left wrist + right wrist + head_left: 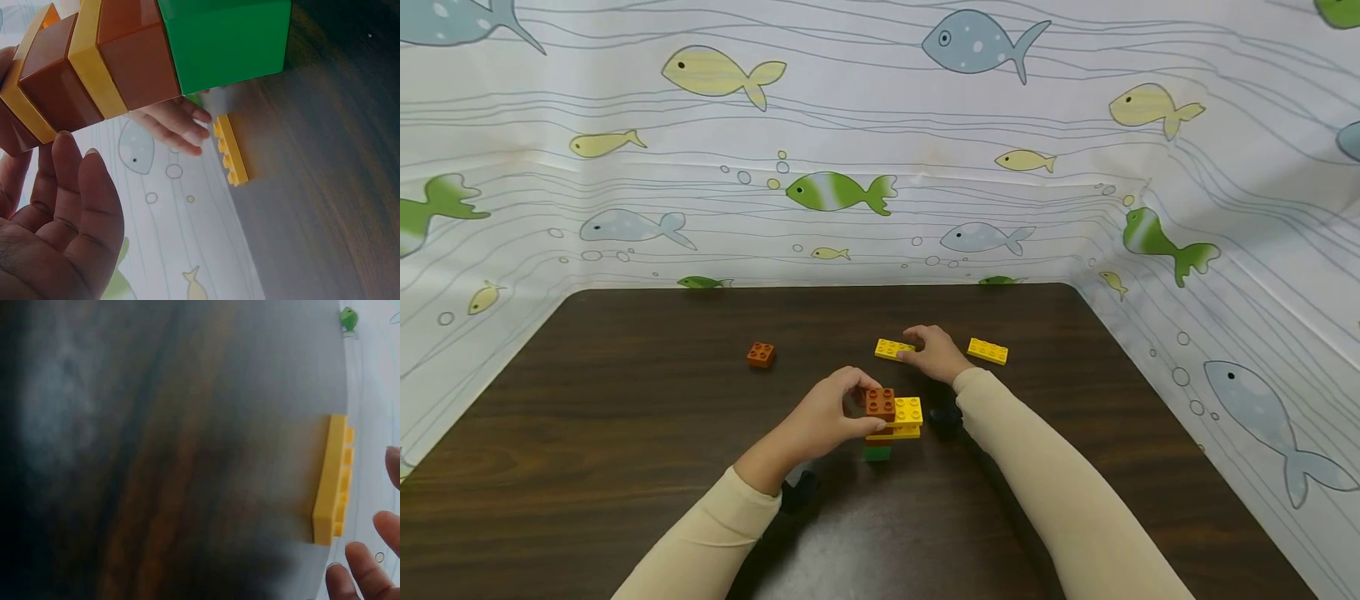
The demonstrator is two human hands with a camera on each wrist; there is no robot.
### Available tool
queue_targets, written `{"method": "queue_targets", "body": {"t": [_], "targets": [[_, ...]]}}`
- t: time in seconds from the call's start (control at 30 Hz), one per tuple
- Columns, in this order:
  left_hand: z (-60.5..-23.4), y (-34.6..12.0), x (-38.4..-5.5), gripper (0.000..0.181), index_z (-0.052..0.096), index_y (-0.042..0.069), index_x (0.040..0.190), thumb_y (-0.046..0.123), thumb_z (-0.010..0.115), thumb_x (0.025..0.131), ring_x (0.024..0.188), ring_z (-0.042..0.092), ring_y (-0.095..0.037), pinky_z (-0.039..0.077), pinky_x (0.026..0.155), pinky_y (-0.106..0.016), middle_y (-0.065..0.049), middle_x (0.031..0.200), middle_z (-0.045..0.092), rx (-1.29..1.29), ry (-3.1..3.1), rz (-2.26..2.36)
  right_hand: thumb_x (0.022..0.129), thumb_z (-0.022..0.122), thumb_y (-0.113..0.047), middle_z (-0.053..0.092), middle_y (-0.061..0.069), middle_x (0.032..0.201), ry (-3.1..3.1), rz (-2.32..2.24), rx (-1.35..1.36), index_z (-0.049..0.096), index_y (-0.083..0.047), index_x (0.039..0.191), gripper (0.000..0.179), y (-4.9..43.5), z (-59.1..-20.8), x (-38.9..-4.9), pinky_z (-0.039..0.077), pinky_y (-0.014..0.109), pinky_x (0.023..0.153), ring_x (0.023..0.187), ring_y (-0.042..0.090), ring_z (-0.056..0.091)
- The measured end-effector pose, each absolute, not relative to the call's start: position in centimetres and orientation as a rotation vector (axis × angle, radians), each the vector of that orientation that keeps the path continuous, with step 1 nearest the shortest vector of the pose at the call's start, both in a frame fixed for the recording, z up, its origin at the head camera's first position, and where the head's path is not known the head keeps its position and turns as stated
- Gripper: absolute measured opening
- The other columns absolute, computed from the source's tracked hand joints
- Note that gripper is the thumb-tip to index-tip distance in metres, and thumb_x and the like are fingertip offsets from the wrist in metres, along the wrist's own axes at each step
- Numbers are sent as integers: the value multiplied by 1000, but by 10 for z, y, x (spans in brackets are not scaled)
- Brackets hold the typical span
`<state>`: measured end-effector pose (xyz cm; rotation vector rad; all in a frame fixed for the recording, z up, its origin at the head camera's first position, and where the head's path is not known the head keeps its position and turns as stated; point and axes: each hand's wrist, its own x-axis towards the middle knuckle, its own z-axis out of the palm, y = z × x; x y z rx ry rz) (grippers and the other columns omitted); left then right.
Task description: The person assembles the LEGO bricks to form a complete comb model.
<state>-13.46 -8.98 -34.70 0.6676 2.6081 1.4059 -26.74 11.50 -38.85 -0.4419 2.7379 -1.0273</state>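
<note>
Your left grip (823,412) pinches the building-brick tower (891,415) near its top. Your right grip (937,355), fingers loose, is beside a long yellow brick (890,349) at the tower's 12 o'clock; a second yellow brick (988,352) lies at 2 o'clock.

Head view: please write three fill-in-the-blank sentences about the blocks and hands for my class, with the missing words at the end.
1. The lowest block in the stack is coloured ____.
2. The hand that grips the stack is the person's ____ one.
3. On the dark table, the number of loose yellow blocks is ____.

Missing words: green; left; two.
</note>
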Motion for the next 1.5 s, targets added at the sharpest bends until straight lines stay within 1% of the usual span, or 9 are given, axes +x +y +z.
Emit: {"method": "queue_targets", "body": {"t": [0.23,0.4,0.8,1.1,1.33,1.5], "targets": [[-347,-90,-135,35,58,3,112,11,76,83,79,52,-16,50,70,-26,-5,100,55,665,2601,1411,92,66,-26,46,17,140,2773,-882,-378,50,-6,139,53,113,-393,-276,35,49,107,131,34,40],[-348,-90,-135,34,58,4,112,11,76,83,79,52,-16,50,70,-26,-5,99,55,660,2592,1419,91,67,-25,47,16,141,2787,-788,-379,51,-7,139,53,110,-393,-281,33,49,108,132,33,40],[-348,-90,-136,34,58,4,112,12,76,83,83,53,-19,50,71,-26,-4,99,55,669,2603,1408,91,68,-25,51,14,136,2830,-567,-426,52,-10,139,52,103,-390,-285,38,46,104,125,32,45],[-351,-90,-137,33,58,5,111,12,75,84,83,52,-17,50,70,-26,-4,100,54,679,2594,1417,93,66,-27,48,15,138,2833,-480,-426,54,-13,138,48,101,-400,-291,38,48,103,126,33,43],[-352,-90,-136,34,58,5,111,12,76,83,84,52,-19,49,68,-26,-4,101,54,677,2597,1415,95,63,-25,50,16,134,2818,-510,-441,55,-10,136,45,100,-396,-287,38,48,104,123,32,47],[-351,-91,-136,33,58,5,111,12,75,84,84,52,-18,50,68,-26,-4,101,54,688,2604,1412,95,62,-22,53,16,128,2819,-651,-538,54,-5,135,44,105,-384,-280,41,45,101,115,29,52]]}}
